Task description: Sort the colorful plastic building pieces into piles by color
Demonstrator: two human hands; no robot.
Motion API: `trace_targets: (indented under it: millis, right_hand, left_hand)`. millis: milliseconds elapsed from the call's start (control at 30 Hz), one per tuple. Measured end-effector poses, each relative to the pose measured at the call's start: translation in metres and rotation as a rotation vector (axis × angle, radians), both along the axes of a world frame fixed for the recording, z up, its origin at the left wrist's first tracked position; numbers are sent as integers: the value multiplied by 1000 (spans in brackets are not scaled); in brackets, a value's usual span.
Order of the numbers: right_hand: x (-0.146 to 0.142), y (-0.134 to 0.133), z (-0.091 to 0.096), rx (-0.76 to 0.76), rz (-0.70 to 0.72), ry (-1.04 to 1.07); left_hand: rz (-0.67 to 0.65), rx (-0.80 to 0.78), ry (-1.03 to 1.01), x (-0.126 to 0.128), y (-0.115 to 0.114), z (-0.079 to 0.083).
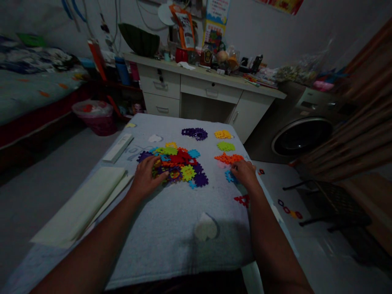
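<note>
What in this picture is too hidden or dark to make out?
Head view:
- Pieces beneath the left hand: the hand covers that part of the mixed pile.
- Blue piece: mostly hidden by the right hand; grip unclear.
- Desk clutter: too dim and small to identify.

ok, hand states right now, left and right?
Left hand: palm down on the mixed pile, fingers bent; grip cannot be told.
Right hand: fingers on a blue piece; grip cannot be told.
</note>
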State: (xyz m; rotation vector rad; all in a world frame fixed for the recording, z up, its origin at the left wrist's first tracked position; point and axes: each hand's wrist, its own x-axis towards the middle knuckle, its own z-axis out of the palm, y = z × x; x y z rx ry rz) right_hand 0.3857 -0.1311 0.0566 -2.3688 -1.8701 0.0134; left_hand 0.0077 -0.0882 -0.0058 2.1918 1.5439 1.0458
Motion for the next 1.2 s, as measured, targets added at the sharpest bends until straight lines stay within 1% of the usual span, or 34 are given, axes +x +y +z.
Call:
trace_targets:
  millis: [67, 100, 200, 267, 300, 400, 467, 567, 633, 767, 833, 967, 1067, 1200]
  right_hand:
    - [-2, 0, -1, 52, 26, 31]
    - [-4, 1, -1, 80, 78, 73]
    - [-20, 0, -4, 123, 359, 250]
    - [-36, -2, -7, 103, 531, 332]
    - [-44, -3, -9, 81, 595, 349]
    - [-65, -6, -15, -6, 703, 349]
    - [-73, -6, -19, -38, 715, 350]
    - [-76, -6, -20, -26, 697, 389]
    - [-77, -7, -18, -7, 685, 431]
    - [-80, -6, -12, 6, 651, 498]
    - [-81, -3, -11, 29, 635, 495]
    - [-78, 6, -12, 81, 609, 422]
    - [-75, 17, -4, 63, 575, 422]
    - [-76, 42, 13, 38, 463, 566]
  left_hand:
    - [4, -3, 4, 0, 0, 0]
    - [8, -4, 4, 0, 0, 0]
    - [15, -5, 3, 0, -1, -1]
    - [17, -6, 4, 1, -1, 0]
    - [19, -7, 5, 1, -1, 0]
    - [33, -6, 7, 2, -3, 2]
    - [51, 0, 22, 4, -5, 4]
    - [98, 15, 65, 6, -8, 7]
    - [123, 29, 87, 8, -10, 10]
    - [130, 56, 135, 11, -14, 14]
    - [145, 67, 179, 13, -16, 16]
    - [218, 72, 247, 16, -18, 19]
    - [251, 57, 240, 16, -16, 16]
    - [246, 8, 179, 15, -10, 7]
